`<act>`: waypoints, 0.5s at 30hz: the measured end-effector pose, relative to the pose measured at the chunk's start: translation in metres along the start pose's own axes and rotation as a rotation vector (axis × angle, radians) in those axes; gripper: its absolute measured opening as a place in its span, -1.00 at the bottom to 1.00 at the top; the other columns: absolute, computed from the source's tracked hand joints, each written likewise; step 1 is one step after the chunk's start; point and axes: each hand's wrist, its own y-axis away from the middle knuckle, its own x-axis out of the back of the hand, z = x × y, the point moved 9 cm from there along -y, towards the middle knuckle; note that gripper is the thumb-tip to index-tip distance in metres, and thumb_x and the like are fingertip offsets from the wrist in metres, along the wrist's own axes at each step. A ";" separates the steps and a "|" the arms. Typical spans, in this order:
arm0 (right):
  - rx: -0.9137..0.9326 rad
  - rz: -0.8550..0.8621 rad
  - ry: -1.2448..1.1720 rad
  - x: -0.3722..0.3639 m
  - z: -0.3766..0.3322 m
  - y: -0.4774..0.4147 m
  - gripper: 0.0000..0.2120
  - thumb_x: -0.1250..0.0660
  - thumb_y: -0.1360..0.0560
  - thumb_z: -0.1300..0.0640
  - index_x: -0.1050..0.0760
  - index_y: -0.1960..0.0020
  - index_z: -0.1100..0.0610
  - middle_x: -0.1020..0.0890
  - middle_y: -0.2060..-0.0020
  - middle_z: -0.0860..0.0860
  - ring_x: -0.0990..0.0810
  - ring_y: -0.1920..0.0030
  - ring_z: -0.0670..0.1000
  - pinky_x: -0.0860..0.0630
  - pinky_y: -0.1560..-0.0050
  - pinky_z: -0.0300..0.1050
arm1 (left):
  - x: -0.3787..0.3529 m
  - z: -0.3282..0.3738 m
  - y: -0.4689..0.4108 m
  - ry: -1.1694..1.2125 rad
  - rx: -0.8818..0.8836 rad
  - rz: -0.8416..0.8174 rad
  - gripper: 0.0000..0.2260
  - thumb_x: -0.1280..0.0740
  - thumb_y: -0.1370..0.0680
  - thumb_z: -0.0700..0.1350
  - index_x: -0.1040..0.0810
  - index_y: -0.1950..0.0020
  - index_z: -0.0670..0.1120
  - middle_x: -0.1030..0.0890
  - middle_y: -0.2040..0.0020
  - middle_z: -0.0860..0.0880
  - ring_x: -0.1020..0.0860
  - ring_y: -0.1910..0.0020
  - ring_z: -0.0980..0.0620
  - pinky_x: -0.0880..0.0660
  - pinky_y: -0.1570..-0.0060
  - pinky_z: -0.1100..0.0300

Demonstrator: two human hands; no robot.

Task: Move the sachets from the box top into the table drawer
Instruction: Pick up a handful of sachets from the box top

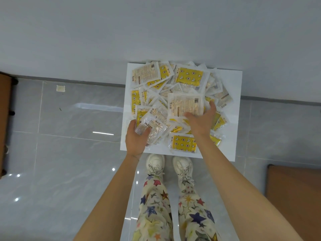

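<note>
One white box top (232, 119) sits on the grey tiled floor (69, 153) against a pale wall (156, 32). It carries one loose heap of sachets (189, 77), yellow with moon and flower prints on one face and pale with printed text on the other. There are several dozen, overlapping too much for an exact count, and they cover most of the top, leaving bare white along the right and near edges.

Both arms reach forward and down from the bottom of the view, bare to the wrist. The left hand (135, 140) is at the heap's near left corner, palm turned inward. Its fingers and thumb are curled round a small bunch of sachets (152, 127), at least two, held just above the board's edge.

The right hand (202, 122) is over the middle of the heap. Its fingers are bent over the lower edge of one large pale sachet (184, 103) on top of the pile. One digit runs up along that sachet's right side, so the hand is partly spread and grips the sachet's corner.

Two white laced shoes (155, 162) stand side by side, toes just short of the box top, below trousers printed with coloured stars (196, 218). Two brown wooden pieces show, one at the left edge (4, 119) and one at lower right (295, 197).
</note>
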 end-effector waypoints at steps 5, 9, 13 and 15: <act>-0.034 -0.055 -0.080 0.008 0.003 0.003 -0.60 -0.47 -0.40 0.24 -0.42 -0.16 0.04 -0.59 0.00 -0.08 -0.60 -0.02 -0.06 -0.55 0.01 -0.17 | -0.003 0.003 -0.002 0.124 0.020 -0.051 -0.72 -0.43 -0.48 -0.26 -0.50 -0.17 -0.16 -0.62 -0.11 -0.08 -0.60 -0.11 -0.04 -0.57 -0.11 -0.06; -0.016 -0.099 -0.132 0.012 0.000 0.010 -0.55 -0.43 -0.44 0.27 -0.37 -0.22 0.00 -0.56 -0.04 -0.09 -0.57 -0.01 -0.11 -0.49 0.08 -0.33 | -0.007 0.011 -0.001 0.160 0.028 -0.057 -0.67 -0.42 -0.49 -0.28 -0.48 -0.22 -0.16 -0.61 -0.16 -0.08 -0.59 -0.13 -0.03 -0.58 -0.09 0.06; -0.021 -0.103 -0.153 0.021 -0.005 0.019 -0.49 -0.45 -0.42 0.27 -0.31 -0.25 0.01 -0.56 -0.16 0.00 -0.58 -0.11 -0.02 -0.58 -0.06 -0.11 | -0.002 0.024 0.005 0.210 0.009 -0.026 -0.72 -0.40 -0.49 -0.31 -0.48 -0.17 -0.17 -0.62 -0.11 -0.07 -0.62 -0.07 0.03 -0.61 0.01 0.15; -0.027 -0.115 -0.166 0.028 -0.010 0.026 -0.45 -0.46 -0.42 0.26 -0.27 -0.29 0.00 -0.56 -0.16 -0.01 -0.59 -0.11 -0.03 -0.59 -0.07 -0.07 | 0.006 0.031 0.011 0.247 0.012 -0.003 -0.75 -0.39 -0.49 -0.32 -0.47 -0.13 -0.16 -0.62 -0.06 -0.05 -0.63 0.00 0.09 -0.60 0.10 0.23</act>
